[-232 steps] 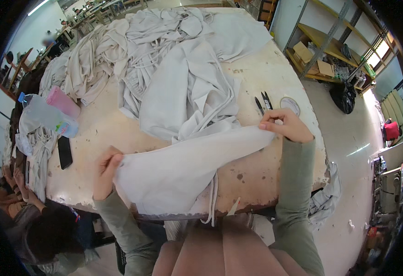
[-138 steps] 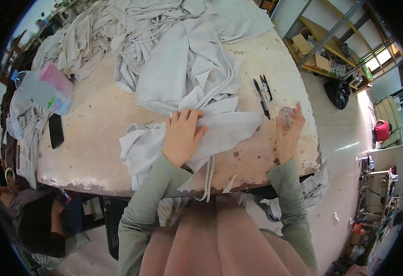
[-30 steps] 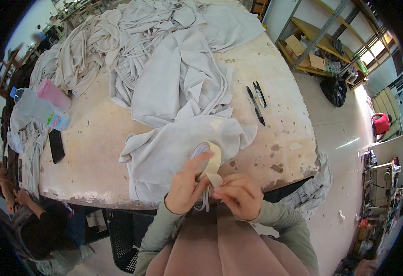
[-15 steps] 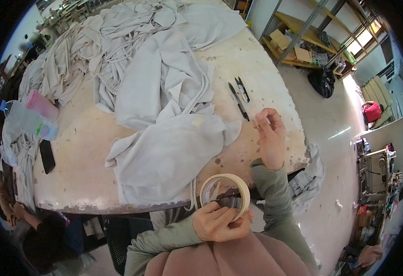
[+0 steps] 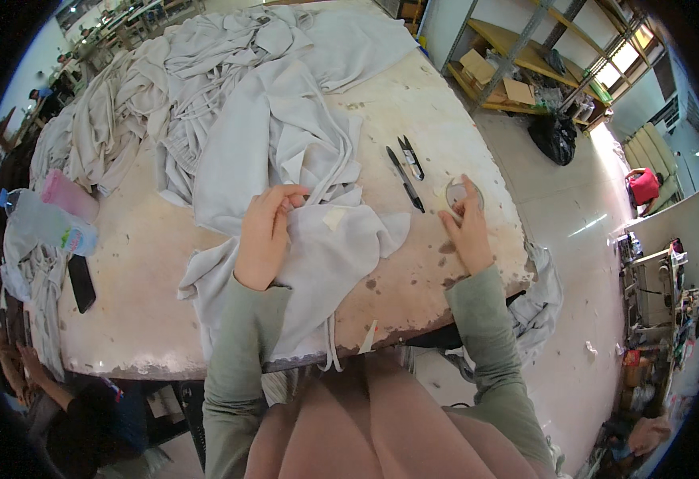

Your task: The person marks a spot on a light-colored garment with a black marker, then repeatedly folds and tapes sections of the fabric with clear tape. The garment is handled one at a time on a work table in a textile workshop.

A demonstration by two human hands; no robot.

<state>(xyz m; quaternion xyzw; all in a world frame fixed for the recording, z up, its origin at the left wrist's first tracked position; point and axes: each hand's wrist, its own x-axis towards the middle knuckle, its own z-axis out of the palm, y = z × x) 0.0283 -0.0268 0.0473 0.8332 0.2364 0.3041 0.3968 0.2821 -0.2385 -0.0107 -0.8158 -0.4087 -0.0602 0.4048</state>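
Note:
Near the table's right side my right hand (image 5: pixel 469 231) has its fingers around the rim of a roll of tape (image 5: pixel 478 199), pale and ring-shaped. My left hand (image 5: pixel 265 238) is over a light grey garment (image 5: pixel 317 263), fingers bent and drawn together at the tips. Whether they pinch a bit of cloth or something small cannot be made out. A small cream patch (image 5: pixel 334 218) lies on the garment, to the right of those fingertips. Two black pens (image 5: pixel 406 180), one with a white label, lie just left of the roll. A narrow pale strip (image 5: pixel 368 338) sits at the near table edge.
A heap of grey garments (image 5: pixel 214 72) covers the far table. A pink cup (image 5: pixel 70 196), plastic bottle (image 5: pixel 83 239) and black phone (image 5: pixel 82 284) are at the left. Another person's hands (image 5: pixel 30 369) show lower left. Shelving (image 5: pixel 517 52) and a black bag (image 5: pixel 554 137) stand right.
The roll of tape has gone from my left hand near the table edge to my right hand over the table. My left hand has moved forward and left onto the garment.

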